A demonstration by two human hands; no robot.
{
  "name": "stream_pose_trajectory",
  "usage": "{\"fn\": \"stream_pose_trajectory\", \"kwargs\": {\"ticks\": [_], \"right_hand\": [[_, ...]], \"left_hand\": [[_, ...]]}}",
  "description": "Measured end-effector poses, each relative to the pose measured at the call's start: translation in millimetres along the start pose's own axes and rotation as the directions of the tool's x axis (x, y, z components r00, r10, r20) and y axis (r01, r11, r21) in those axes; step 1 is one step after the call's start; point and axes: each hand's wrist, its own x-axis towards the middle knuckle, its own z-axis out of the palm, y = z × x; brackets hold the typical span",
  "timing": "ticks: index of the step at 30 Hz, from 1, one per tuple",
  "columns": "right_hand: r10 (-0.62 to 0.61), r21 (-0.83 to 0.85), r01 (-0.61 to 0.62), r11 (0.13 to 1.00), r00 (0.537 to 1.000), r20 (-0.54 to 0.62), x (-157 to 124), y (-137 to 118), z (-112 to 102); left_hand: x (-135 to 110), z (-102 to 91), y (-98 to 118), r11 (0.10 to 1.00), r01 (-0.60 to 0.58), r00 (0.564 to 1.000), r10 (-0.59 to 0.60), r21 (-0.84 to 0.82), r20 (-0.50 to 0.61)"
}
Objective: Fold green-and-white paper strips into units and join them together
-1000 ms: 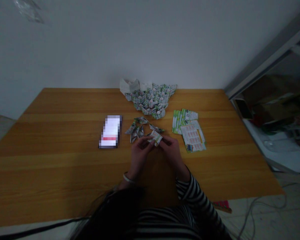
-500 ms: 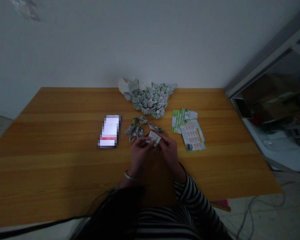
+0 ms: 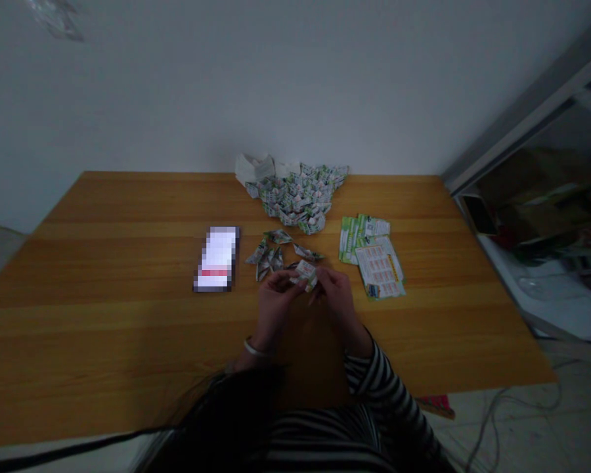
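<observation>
Right at the centre of the action, the left hand (image 3: 276,305) and the right hand (image 3: 337,302) are brought close together, both pinching a small folded paper piece (image 3: 305,273) printed in white and green. The left fingertips (image 3: 286,280) press on its near left side, the right fingertips (image 3: 320,278) close in on its right, and the piece sits up between them, just above the wooden table (image 3: 103,295), with no contact with the surface that the view can confirm. Exactly how each thumb lies is hidden at this angle. A metal bangle (image 3: 255,348) circles the left wrist, and a black-and-white striped sleeve (image 3: 384,378) runs down the right forearm. Just ahead of the fingers, a loose group of small folded pieces (image 3: 270,255) lies on the table, pointed shapes scattered apart from one another. Further out, a large heap of folded paper units (image 3: 295,197) is banked against the far edge, with crumpled white paper (image 3: 254,168) at its left end. To the right lie overlapping green-and-white printed flyers (image 3: 373,256), and to the left a phone (image 3: 217,259) lies flat with its bright screen blurred out, well clear of the hands.
</observation>
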Motion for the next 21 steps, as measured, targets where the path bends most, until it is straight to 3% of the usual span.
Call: {"fn": "stream_pose_trajectory", "kwargs": {"ticks": [3,6,9,13,15,18,21], "right_hand": [[-0.158,-0.265,0.122,0.956,0.98,-0.121,-1,1,0],[-0.309,-0.49,0.227,0.841,0.947,-0.092,-3,0,-1],[-0.273,-0.439,0.246,0.864,0.962,0.002,-3,-2,0],[-0.179,-0.256,0.186,0.949,0.982,0.051,-5,-2,5],[-0.223,-0.281,0.225,0.933,0.974,0.039,-6,0,7],[-0.4,-0.45,0.379,0.809,0.915,0.052,-6,6,7],[-0.508,-0.584,0.496,0.643,0.846,0.16,-4,12,5]], "left_hand": [[0,1.7,1,0.997,-0.023,0.999,0.02,0.071,0.034],[3,2.0,2,0.987,-0.066,0.997,0.06,0.144,0.045],[7,0.1,1,0.98,-0.113,0.993,0.108,0.166,0.039],[7,-1.3,-3,0.999,-0.044,0.999,0.045,-0.032,0.024],[6,-0.2,-5,0.996,-0.006,1.0,0.009,-0.091,0.029],[3,2.4,-7,0.999,-0.038,0.999,0.04,-0.037,0.03],[-1,3.2,-7,0.999,-0.052,0.996,0.051,0.009,0.075]]}}
